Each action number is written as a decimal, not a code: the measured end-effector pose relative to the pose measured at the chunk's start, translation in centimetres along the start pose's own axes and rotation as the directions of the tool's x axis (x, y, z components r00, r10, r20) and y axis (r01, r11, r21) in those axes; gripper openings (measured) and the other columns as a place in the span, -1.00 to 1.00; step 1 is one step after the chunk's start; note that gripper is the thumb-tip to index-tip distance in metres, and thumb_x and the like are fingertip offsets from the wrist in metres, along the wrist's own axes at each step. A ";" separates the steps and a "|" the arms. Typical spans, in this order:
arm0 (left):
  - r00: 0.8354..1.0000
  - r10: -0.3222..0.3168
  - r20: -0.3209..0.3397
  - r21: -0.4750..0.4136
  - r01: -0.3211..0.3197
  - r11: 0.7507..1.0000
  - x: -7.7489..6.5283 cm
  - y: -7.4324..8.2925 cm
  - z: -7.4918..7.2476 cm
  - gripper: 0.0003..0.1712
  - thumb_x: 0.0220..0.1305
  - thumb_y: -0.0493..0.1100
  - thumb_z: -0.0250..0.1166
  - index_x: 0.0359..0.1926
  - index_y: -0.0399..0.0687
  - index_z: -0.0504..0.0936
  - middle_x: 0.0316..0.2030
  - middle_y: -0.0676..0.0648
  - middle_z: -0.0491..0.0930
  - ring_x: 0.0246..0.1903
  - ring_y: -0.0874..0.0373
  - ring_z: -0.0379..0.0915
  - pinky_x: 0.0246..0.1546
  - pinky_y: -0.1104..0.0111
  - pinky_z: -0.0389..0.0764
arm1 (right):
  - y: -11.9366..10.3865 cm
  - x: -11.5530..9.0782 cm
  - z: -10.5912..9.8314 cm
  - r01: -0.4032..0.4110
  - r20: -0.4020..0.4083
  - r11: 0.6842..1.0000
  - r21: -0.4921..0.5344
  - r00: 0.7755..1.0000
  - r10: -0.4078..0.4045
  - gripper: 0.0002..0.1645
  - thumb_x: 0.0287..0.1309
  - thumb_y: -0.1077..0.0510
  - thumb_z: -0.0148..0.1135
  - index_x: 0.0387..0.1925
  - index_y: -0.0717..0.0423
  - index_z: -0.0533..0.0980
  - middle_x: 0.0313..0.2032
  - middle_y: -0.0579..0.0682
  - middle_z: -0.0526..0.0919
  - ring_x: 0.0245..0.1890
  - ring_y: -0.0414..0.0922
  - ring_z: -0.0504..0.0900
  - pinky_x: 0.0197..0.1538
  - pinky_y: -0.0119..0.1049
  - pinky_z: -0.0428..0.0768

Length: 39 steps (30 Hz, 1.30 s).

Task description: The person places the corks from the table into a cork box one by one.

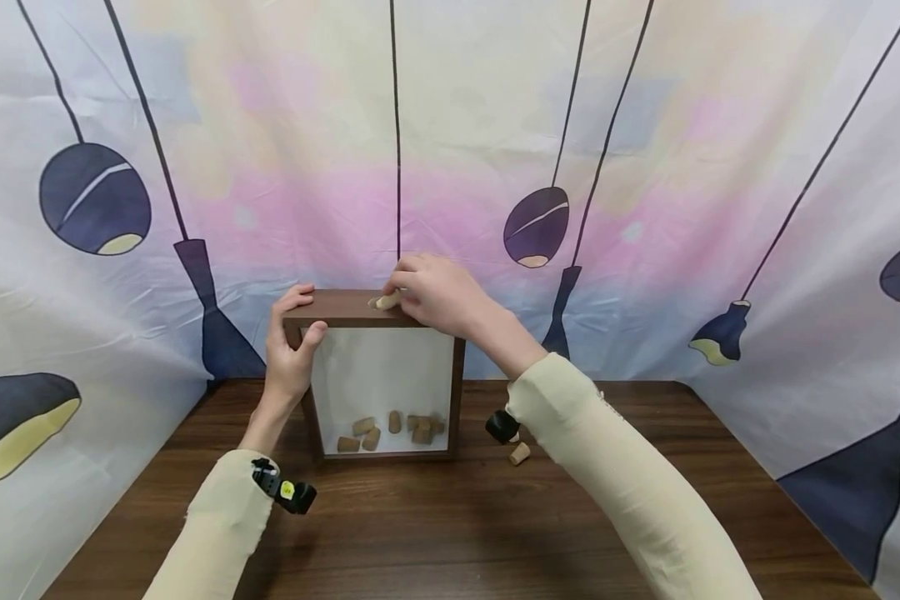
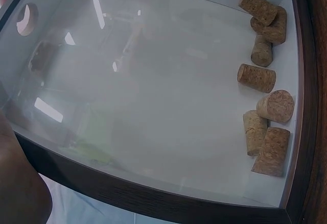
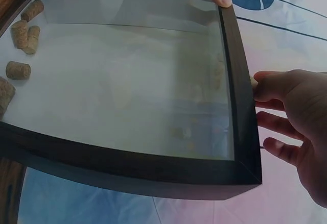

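Pinching a pale tan cork cylinder (image 1: 387, 300) atop an upright, brown wood-framed, clear-fronted box (image 1: 378, 375)

Gripping the box's top left corner with the left hand (image 1: 292, 346), thumb in front, fingers over the top, likely for steadiness; holding the cork cylinder at the round hole (image 2: 28, 20) with the right hand (image 1: 446, 296), thumb and forefinger clamped on it, other fingers apart, cream-sleeved forearm (image 1: 637, 479) slanting in.
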<state>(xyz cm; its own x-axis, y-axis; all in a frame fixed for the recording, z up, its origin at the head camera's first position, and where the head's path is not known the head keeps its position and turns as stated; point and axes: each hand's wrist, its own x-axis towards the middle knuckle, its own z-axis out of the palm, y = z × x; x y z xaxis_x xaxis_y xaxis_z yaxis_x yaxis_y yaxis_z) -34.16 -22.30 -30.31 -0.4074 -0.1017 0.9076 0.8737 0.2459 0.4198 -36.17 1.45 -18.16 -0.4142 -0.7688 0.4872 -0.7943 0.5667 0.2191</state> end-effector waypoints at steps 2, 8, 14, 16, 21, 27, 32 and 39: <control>1.000 0.003 0.002 -0.002 -0.003 1.000 0.0 0.0 0.1 -0.44 0.38 -0.17 0.22 0.13 -0.60 0.31 0.28 -0.55 0.25 0.42 -0.11 0.15 0.38 0.34 0.17 | -0.1 0.0 0.2 -0.005 0.000 1.000 0.004 1.000 0.005 -0.72 0.30 0.21 0.19 -0.03 -0.08 0.69 -0.07 -0.11 0.65 -0.04 -0.09 0.58 0.07 -0.19 0.53; 1.000 0.003 0.006 -0.013 -0.003 1.000 -0.1 -0.7 0.2 -0.45 0.39 -0.16 0.23 0.16 -0.55 0.32 0.31 -0.36 0.32 0.42 -0.04 0.17 0.37 0.35 0.19 | 0.0 -0.5 0.5 -0.031 -0.030 0.998 0.054 0.999 0.032 -0.66 0.30 0.23 0.16 0.03 -0.09 0.66 -0.08 -0.11 0.65 -0.08 -0.14 0.60 0.02 -0.22 0.54; 1.000 0.009 -0.003 0.003 -0.009 1.000 -0.1 0.1 0.3 -0.45 0.38 -0.17 0.22 0.13 -0.60 0.32 0.28 -0.49 0.29 0.41 -0.12 0.15 0.40 0.33 0.14 | 0.6 -1.6 0.3 -0.062 -0.038 0.993 0.099 0.997 0.066 -0.70 0.31 0.18 0.19 0.03 -0.08 0.65 -0.08 -0.11 0.64 -0.09 -0.15 0.60 0.02 -0.23 0.55; 1.000 0.010 -0.003 0.008 -0.010 1.000 -0.1 0.1 0.2 -0.45 0.39 -0.17 0.21 0.13 -0.61 0.31 0.27 -0.52 0.27 0.41 -0.14 0.14 0.41 0.32 0.12 | 1.0 -2.2 0.2 -0.079 -0.036 0.990 0.121 0.996 0.084 -0.73 0.31 0.17 0.20 0.00 -0.05 0.66 -0.09 -0.10 0.64 -0.09 -0.14 0.60 0.02 -0.23 0.55; 1.000 0.006 -0.008 0.009 -0.006 1.000 -0.2 0.1 0.2 -0.46 0.38 -0.19 0.21 0.13 -0.62 0.32 0.27 -0.52 0.28 0.40 -0.13 0.17 0.40 0.35 0.13 | 2.2 -3.8 0.5 -0.142 -0.031 0.971 0.190 0.988 0.151 -0.78 0.34 0.14 0.20 -0.05 0.03 0.66 -0.11 -0.05 0.63 -0.08 -0.12 0.60 0.05 -0.23 0.56; 1.000 0.011 -0.011 -0.002 -0.011 1.000 -0.1 -0.1 0.2 -0.46 0.37 -0.20 0.22 0.13 -0.62 0.32 0.27 -0.54 0.27 0.39 -0.13 0.18 0.39 0.36 0.16 | 3.6 -6.0 1.0 -0.182 -0.076 0.930 0.318 0.973 0.217 -0.80 0.38 0.12 0.18 -0.09 0.06 0.66 -0.13 -0.04 0.65 -0.09 -0.11 0.61 0.04 -0.22 0.57; 1.000 0.006 -0.010 -0.017 -0.006 1.000 -0.3 -0.2 0.1 -0.45 0.36 -0.20 0.23 0.13 -0.62 0.32 0.27 -0.55 0.26 0.39 -0.11 0.20 0.37 0.36 0.19 | 4.9 -8.0 1.7 -0.229 -0.106 0.890 0.395 0.951 0.291 -0.79 0.39 0.11 0.17 -0.08 0.03 0.66 -0.11 -0.03 0.65 -0.07 -0.08 0.62 0.05 -0.09 0.58; 1.000 0.001 -0.008 -0.017 -0.001 1.000 -0.2 -0.3 0.1 -0.45 0.36 -0.21 0.22 0.14 -0.62 0.31 0.29 -0.49 0.28 0.40 -0.07 0.19 0.37 0.35 0.18 | 6.3 -10.5 3.6 -0.292 -0.070 0.873 0.392 0.936 0.344 -0.76 0.40 0.09 0.16 -0.04 0.07 0.65 -0.06 0.01 0.66 -0.08 -0.01 0.65 0.00 -0.05 0.58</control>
<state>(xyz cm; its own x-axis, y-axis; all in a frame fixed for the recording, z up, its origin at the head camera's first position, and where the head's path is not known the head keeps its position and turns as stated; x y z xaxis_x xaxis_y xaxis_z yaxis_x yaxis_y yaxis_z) -34.36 -22.30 -30.61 -0.4049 -0.1089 0.9079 0.8784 0.2297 0.4192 -38.38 12.03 -24.93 -0.6300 -0.5038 0.5910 -0.7465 0.6025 -0.2822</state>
